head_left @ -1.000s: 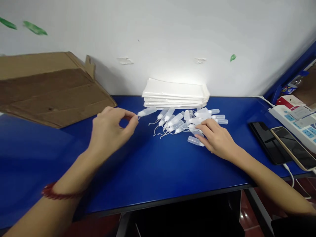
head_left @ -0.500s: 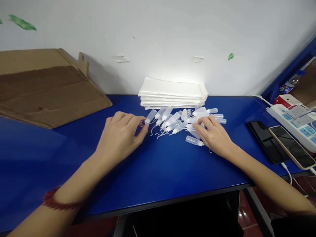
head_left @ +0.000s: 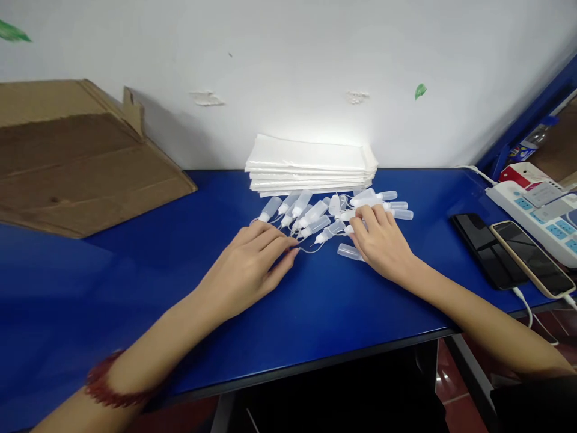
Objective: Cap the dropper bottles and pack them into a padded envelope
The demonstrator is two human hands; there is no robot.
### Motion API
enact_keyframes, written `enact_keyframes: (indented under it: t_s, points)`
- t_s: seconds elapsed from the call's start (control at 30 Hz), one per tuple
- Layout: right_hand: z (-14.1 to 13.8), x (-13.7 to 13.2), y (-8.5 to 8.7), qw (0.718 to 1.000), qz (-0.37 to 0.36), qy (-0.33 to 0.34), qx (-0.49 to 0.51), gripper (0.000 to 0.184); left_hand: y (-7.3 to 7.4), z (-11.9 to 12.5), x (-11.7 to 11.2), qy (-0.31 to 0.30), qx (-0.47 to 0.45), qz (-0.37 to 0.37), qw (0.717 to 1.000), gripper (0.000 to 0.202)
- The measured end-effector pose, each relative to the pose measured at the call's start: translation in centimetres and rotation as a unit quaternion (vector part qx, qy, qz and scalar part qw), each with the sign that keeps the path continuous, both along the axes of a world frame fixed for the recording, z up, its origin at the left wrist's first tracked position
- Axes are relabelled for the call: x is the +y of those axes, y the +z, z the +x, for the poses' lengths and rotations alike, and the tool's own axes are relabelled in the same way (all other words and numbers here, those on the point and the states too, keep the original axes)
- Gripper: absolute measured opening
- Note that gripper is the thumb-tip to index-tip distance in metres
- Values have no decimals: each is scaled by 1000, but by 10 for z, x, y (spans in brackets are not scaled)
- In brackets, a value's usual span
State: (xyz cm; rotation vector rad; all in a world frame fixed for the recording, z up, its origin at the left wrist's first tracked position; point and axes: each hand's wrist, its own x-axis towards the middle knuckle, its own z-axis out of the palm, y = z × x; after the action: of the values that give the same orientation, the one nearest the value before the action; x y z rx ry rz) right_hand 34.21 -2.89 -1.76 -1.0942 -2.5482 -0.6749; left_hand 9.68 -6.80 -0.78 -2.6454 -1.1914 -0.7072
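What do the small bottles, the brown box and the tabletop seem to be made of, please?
The small bottles look like frosted plastic, their bodies milky and translucent. The brown box looks like matte cardboard, judging by its creases. The tabletop is glossy blue with soft reflections, perhaps laminate or paint.

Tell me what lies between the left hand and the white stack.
In the head view, small translucent bottles lie on the blue table between the left hand and the white stack.

Chipped white wall (head_left: 288,72), bright patch of light (head_left: 311,123), glossy blue table (head_left: 315,313), apparently red-tiled floor (head_left: 455,391)
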Motion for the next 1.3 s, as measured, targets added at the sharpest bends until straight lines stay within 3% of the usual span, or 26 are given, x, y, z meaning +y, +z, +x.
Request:
enact_keyframes:
  t_s: [0.17, 0.27, 0.43, 0.53, 0.6, 0.9, 1.07, 1.3]
  points:
    - [1, 1, -2, 999, -16, 35, 13, 20, 2, 0, -1, -18, 0, 14, 1000, 17]
    - [5, 0, 2, 991, -75, 72, 89, 23, 4, -1, -2, -31, -11, 28, 999, 13]
    - [8, -12, 18, 913, -253, 140, 288, 17, 6, 5, -6, -44, -38, 59, 997, 12]
    - [6, -19, 26, 875, -303, 164, 340, 15, 9, 13, -12, -55, -71, 61, 994, 17]
    - [5, -22, 28, 866, -319, 177, 343, 14, 10, 17, -16, -71, -82, 44, 993, 20]
    - [5, -26, 27, 875, -313, 204, 309, 15, 6, 22, -22, -105, -76, -35, 991, 5]
    - [9, -28, 27, 873, -315, 228, 295, 12, 12, 23, -26, -92, -142, -65, 983, 8]
    - [10, -36, 30, 881, -294, 287, 237, 15, 18, 30, -34, -137, -193, -125, 963, 13]
